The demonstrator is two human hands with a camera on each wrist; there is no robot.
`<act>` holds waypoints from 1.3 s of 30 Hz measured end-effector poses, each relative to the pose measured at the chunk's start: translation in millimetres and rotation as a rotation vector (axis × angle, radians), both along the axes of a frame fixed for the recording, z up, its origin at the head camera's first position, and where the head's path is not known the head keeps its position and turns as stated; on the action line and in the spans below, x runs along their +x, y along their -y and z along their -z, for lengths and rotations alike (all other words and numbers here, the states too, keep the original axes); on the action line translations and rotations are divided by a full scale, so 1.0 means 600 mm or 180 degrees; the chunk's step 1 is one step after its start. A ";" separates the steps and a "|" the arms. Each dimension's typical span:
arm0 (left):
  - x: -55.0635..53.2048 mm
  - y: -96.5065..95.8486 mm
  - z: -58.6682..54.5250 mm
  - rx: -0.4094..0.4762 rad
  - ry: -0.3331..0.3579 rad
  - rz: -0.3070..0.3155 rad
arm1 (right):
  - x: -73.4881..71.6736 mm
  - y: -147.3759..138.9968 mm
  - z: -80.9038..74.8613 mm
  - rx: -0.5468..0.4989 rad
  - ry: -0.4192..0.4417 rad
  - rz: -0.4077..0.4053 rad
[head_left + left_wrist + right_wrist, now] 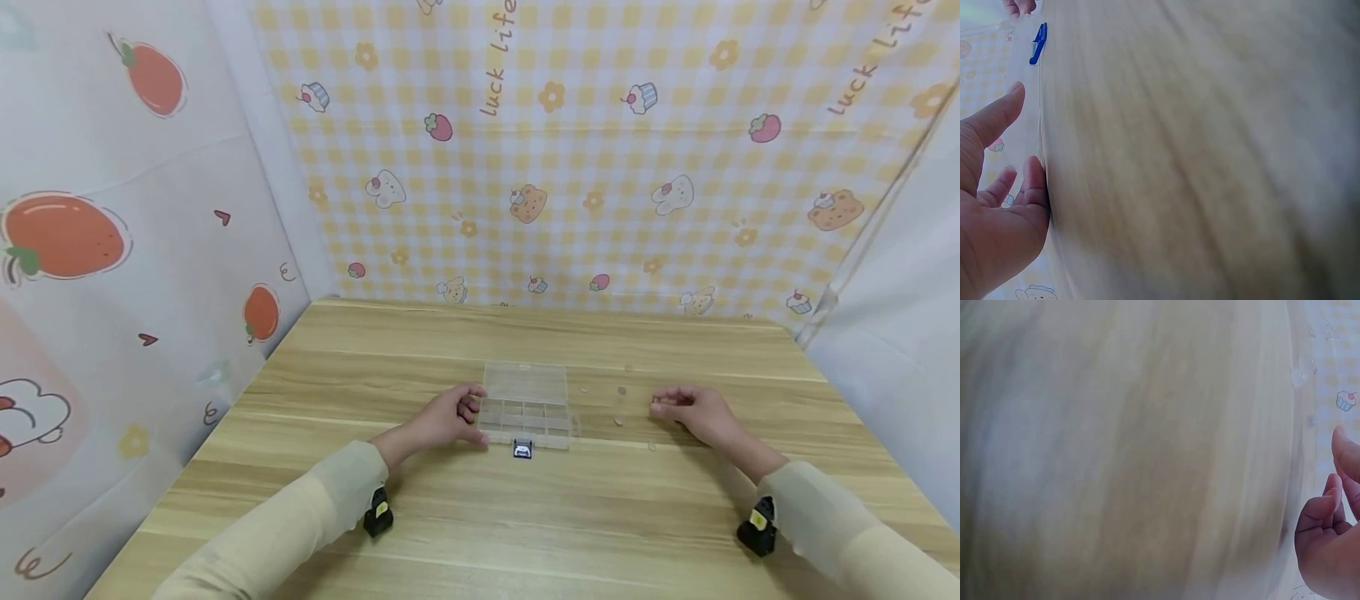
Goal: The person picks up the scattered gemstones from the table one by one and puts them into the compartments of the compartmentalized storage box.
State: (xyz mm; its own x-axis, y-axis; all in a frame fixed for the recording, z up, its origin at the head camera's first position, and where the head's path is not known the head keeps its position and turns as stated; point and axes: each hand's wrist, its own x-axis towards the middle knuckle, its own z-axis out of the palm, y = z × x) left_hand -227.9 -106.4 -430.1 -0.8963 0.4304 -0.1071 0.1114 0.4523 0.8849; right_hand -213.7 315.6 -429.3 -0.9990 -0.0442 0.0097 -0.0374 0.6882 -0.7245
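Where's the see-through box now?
In the head view, the see-through box lies open on the table, just right of the left hand, with the right hand farther away.

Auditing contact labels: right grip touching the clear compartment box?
Apart. The head view shows tabletop and small pieces between the right grip and the right edge of the clear compartment box.
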 end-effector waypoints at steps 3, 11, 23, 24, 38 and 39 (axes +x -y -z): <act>0.001 0.001 -0.001 0.0001 -0.0003 0.0000 | -0.003 0.006 -0.003 -0.0043 -0.0013 0.0025; 0.002 0.001 -0.003 -0.0001 -0.0008 0.0003 | -0.005 0.031 -0.013 -0.0246 0.0081 -0.0021; 0.001 0.002 -0.001 0.0010 -0.0024 0.0041 | -0.007 0.075 -0.024 -0.0644 0.0145 -0.0160; 0.001 0.002 -0.001 0.0012 -0.0023 0.0047 | -0.007 0.079 -0.025 -0.0662 0.0123 -0.0186; 0.000 0.000 0.000 0.0002 -0.0047 0.0055 | -0.015 0.127 -0.029 -0.0771 0.0042 -0.0374; 0.000 0.000 -0.001 0.0002 -0.0030 0.0048 | -0.016 0.130 -0.030 -0.0786 0.0050 -0.0380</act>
